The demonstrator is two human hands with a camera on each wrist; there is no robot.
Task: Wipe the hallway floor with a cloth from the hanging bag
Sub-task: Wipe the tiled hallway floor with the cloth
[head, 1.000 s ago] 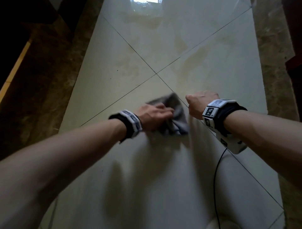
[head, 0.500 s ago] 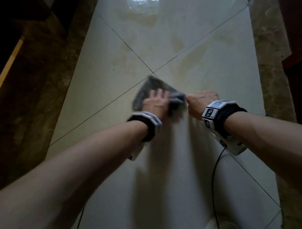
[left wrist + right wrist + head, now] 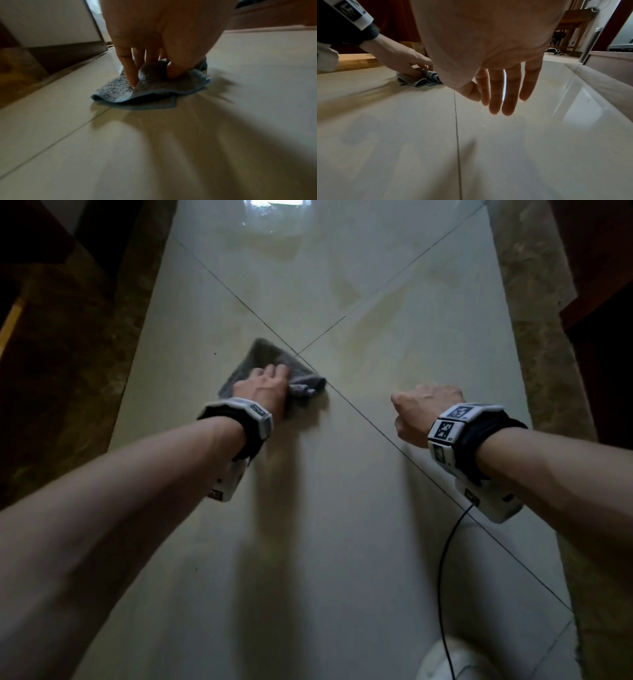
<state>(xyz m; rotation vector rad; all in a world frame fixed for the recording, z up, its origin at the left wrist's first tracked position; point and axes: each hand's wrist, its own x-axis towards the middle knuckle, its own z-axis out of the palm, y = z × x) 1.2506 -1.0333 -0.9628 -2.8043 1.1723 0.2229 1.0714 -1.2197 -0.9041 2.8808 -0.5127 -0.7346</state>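
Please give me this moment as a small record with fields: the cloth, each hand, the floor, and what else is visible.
cloth: crumpled grey-blue terry cloth, lying on the floor beside the crossing of the tile joints
left hand: left hand on the cloth, fingers curled and pinching a fold
right hand: right hand holds nothing, fingers straight, apart from the cloth, over the floor
floor: glossy cream tiled floor with thin dark joints, faint yellowish smears ahead
other: black cable running from the right wrist device

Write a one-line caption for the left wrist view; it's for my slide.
Left hand pressing a bunched grey cloth onto the glossy tiled floor.
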